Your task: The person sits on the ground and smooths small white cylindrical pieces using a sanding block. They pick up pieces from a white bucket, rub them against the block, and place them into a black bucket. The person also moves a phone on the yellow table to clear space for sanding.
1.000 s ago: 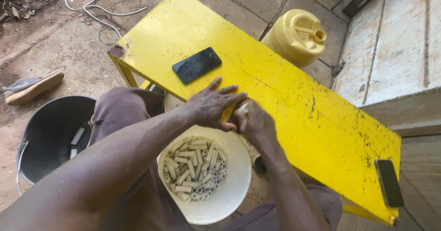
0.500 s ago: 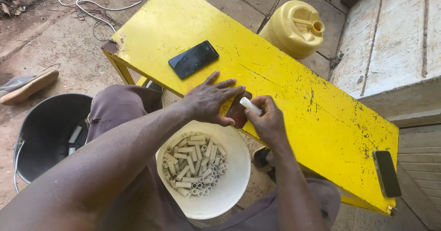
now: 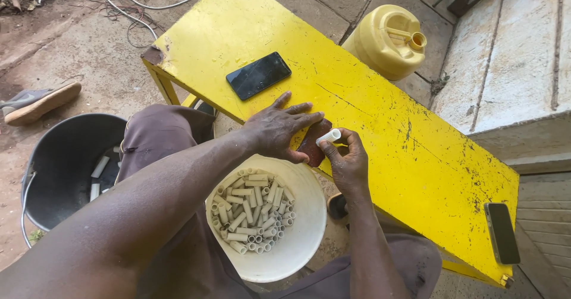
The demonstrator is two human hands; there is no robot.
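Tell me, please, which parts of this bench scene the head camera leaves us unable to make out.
- Brown block, head view: mostly covered by the left hand.
- Short white tube: its lower end is hidden inside the right hand.
- Black bucket: contents partly hidden by its wall and the knee.
- Dark thing under the right wrist: unidentifiable.

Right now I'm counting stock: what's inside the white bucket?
The white bucket holds a heap of short pale tube pieces on its left side. Pieces underneath and the floor below them are covered.

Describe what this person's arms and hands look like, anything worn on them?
Both forearms are bare, with no sleeves in view. The left hand and right hand wear no gloves, and no rings, watch or bands are visible. Pale dust speckles the right hand's fingers.
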